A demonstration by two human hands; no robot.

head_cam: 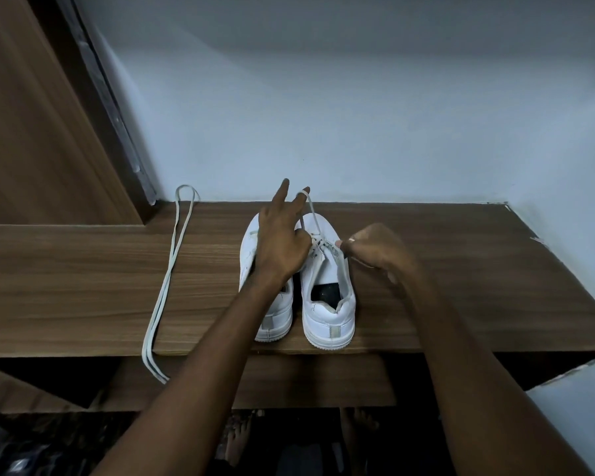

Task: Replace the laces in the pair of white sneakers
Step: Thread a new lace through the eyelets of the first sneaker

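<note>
the right shoe sits at the shelf's front edge, beside the left shoe, its lace only part threaded near the toe. my left hand has a loop hooked over a raised finger, other fingers straight. my right hand pinches the lace end at an eyelet. i judge a hard pull could drag the shoe off the edge, or slip the loop free. a spare lace hangs over the edge and could slide off.
</note>
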